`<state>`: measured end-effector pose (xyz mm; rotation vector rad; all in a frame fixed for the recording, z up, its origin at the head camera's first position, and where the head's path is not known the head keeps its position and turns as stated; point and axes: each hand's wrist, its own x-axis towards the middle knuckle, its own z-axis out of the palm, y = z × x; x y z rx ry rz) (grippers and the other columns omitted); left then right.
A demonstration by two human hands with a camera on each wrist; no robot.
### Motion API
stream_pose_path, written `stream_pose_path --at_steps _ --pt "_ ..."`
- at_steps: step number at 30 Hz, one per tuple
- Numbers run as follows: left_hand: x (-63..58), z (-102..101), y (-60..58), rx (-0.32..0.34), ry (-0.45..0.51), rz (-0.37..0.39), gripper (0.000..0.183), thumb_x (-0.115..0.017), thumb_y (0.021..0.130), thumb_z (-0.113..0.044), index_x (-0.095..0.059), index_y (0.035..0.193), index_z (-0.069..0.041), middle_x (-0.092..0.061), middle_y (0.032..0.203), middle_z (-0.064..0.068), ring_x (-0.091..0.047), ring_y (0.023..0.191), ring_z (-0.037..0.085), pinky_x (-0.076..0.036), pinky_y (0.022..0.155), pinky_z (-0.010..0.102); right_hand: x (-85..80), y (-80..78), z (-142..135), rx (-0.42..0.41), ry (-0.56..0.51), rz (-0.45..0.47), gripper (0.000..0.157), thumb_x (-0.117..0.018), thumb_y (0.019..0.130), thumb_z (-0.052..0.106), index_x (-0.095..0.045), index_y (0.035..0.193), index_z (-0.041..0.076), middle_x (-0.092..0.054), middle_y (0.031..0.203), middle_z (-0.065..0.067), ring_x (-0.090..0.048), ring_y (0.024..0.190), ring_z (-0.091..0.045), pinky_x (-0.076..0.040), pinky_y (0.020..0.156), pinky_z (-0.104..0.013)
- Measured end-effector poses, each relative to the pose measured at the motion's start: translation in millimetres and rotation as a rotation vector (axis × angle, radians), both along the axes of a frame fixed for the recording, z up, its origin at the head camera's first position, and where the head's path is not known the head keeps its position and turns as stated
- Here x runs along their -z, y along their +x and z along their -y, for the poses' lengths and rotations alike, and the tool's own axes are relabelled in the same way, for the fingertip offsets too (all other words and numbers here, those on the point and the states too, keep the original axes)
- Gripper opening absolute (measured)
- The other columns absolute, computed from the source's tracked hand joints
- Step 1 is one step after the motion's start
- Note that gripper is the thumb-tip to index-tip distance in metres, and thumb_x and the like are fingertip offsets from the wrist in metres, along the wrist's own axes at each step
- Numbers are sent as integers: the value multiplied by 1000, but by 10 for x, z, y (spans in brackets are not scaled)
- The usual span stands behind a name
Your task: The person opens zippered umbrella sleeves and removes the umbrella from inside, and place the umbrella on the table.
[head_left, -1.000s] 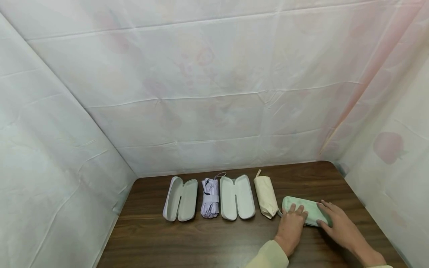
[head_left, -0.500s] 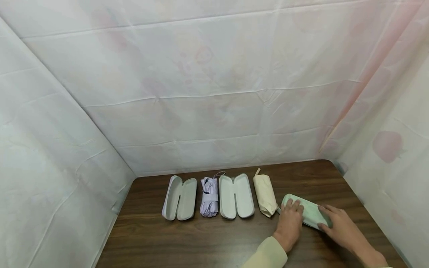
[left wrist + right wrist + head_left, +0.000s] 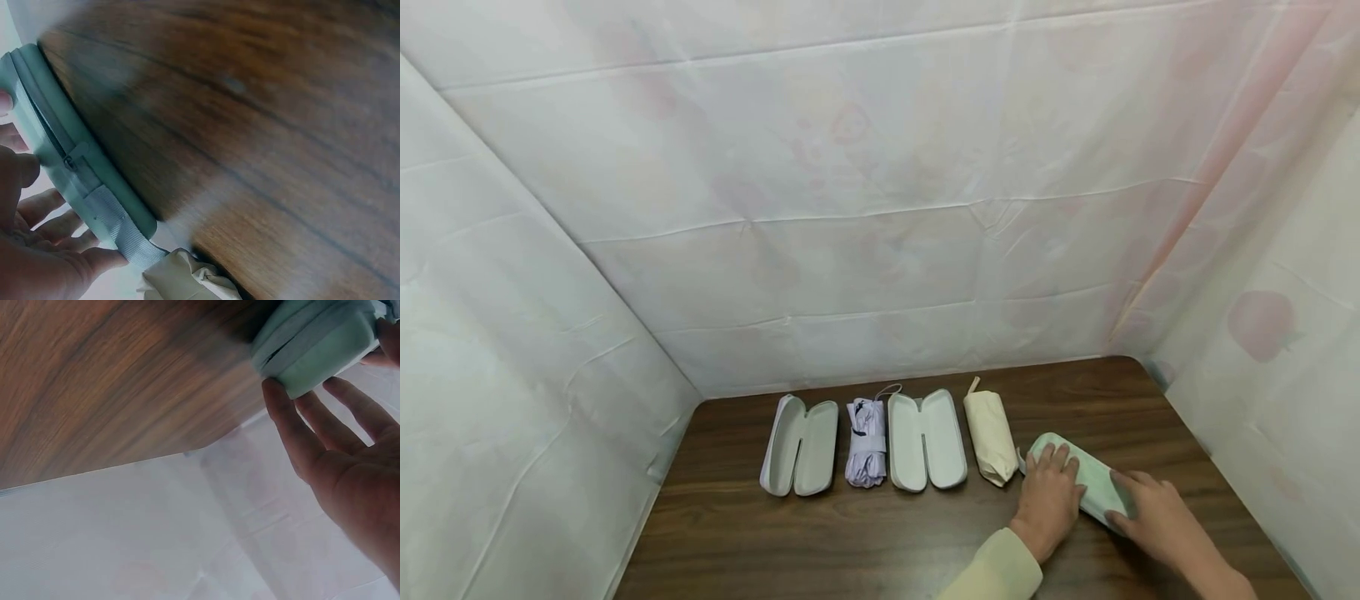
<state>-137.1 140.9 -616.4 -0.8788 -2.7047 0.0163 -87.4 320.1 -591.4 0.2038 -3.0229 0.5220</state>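
Observation:
A pale green zip case [image 3: 1097, 483] with a grey wrist strap [image 3: 125, 228] lies slantwise at the right of the table, closed shape, its right end nearer the person. My left hand [image 3: 1047, 500] holds its left end, fingers over the top and thumb against the zip side. The zip slider [image 3: 70, 161] shows beside that thumb in the left wrist view. My right hand [image 3: 1161, 517] grips the other end, thumb on the near side and fingers on the far side. Just left of the case lies a cream folded umbrella [image 3: 991, 437].
Further left, a lavender folded umbrella [image 3: 867, 442] lies between an open white-lined case [image 3: 944, 442] and an open grey-lined case [image 3: 816, 450]. The brown wooden table [image 3: 820, 550] meets pale fabric walls [image 3: 850, 275] at the back and sides.
The green zip case has turned clockwise, its right end swinging toward the person and its left end slightly away. Both hands keep hold of it. The other things stay in place.

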Motion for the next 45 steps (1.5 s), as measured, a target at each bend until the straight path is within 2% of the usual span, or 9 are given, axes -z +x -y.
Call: stream_pose_path --at_steps 5,12,18,24,31,36,45 --pt "-28 -10 7 -2 -19 24 38 -60 106 -48 -66 139 -30 -57 152 -11 -51 142 10 -50 109 38 -16 25 52 -1 23 -11 68 -93 76 21 -65 124 -18 -67 116 -38 -67 102 -52 -52 85 -65" --pt "-29 -24 8 3 -50 28 37 -62 105 -45 -67 139 -31 -55 154 -13 -49 144 10 -49 111 37 -43 55 80 3 36 59 72 -94 74 24 -64 124 -18 -66 115 -38 -66 101 -53 -52 86 -66" --pt "-10 -18 2 26 -17 28 34 -66 104 -35 -69 138 -29 -56 154 -13 -51 144 10 -48 112 33 -74 64 136 27 16 112 75 -94 76 29 -61 123 -20 -64 113 -38 -66 96 -53 -53 84 -66" --pt "-7 -12 -15 51 -11 90 41 -71 99 -25 -67 139 -27 -52 157 -13 -46 147 9 -45 114 29 -113 77 226 69 -37 195 86 -92 79 40 -55 126 -21 -63 109 -35 -67 90 -51 -56 77 -63" --pt "-31 2 -30 77 -20 108 45 -77 94 -23 -67 138 -27 -52 157 -14 -46 147 7 -46 114 28 -123 115 310 78 -30 165 89 -92 78 42 -53 125 -23 -62 108 -36 -66 90 -52 -56 77 -63" --pt "-46 11 -33 83 -32 141 47 -77 95 -22 -66 139 -29 -50 158 -15 -44 148 5 -43 115 27 -130 128 369 81 -21 181 93 -90 81 43 -51 127 -27 -60 111 -41 -66 94 -56 -56 79 -64" --pt "-76 33 -19 92 -35 185 50 -80 93 -20 -65 140 -32 -48 159 -18 -42 149 3 -42 116 26 -105 152 455 92 -28 163 92 -90 82 44 -49 125 -27 -60 107 -39 -66 88 -50 -56 74 -61"
